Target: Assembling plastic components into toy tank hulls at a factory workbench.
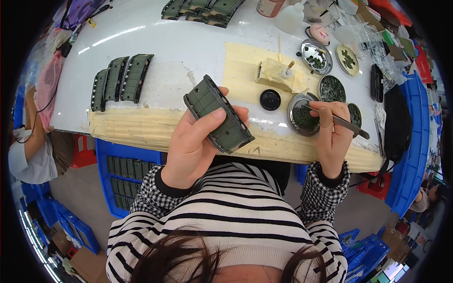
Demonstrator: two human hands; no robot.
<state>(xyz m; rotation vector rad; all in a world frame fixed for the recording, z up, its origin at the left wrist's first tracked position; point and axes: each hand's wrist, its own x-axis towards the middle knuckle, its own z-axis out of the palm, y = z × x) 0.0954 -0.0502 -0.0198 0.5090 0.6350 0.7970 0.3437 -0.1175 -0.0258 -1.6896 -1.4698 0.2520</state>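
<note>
My left hand [196,137] grips a dark green, ribbed plastic panel [214,115] with notched long edges, holding it tilted above the table's front edge. The thumb lies across its face and the fingertips come round the far side. In my right hand [330,127] is a pair of metal tweezers [348,125], pinched between thumb and fingers. Their tips reach over a round metal dish [291,123] of small dark green pieces [306,117]. Whether the tips hold a piece is too small to tell. A small round black pot [270,100] stands left of that dish.
Three similar green panels [113,79] lie at the left, with more stacked [200,10] at the back. Beyond the dish are a tape-wrapped block [273,75] and several dishes of pieces [332,88]. A blue crate [104,177] of panels sits below the table. Another person [33,160] is at the far left.
</note>
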